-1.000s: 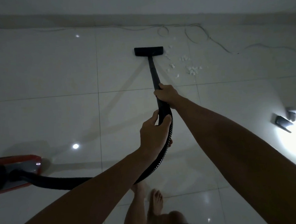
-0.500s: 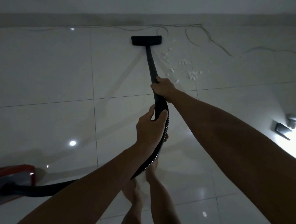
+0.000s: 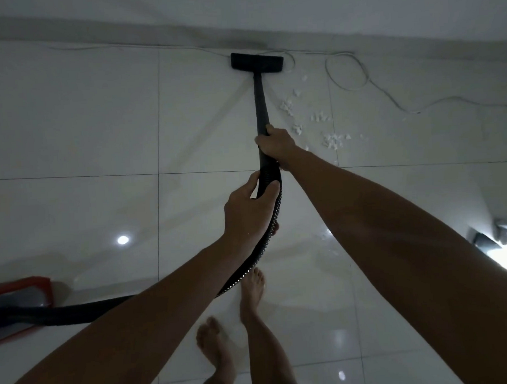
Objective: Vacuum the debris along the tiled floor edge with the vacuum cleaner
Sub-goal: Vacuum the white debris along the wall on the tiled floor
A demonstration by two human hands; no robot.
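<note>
Right hand wrapped the wand, steering; left hand clasped the hose, taking its drag. Nozzle sat at wall edge, scraps just right, uncollected.

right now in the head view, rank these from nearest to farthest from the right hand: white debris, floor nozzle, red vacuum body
1. White debris, on the tiles just right of the right hand.
2. Floor nozzle, ahead by the wall at the wand's end.
3. Red vacuum body, far behind on the left edge.

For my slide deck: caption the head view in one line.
Both hands, left hand and right hand, push the vacuum wand; its nozzle sits at the wall, left of white debris.
</note>
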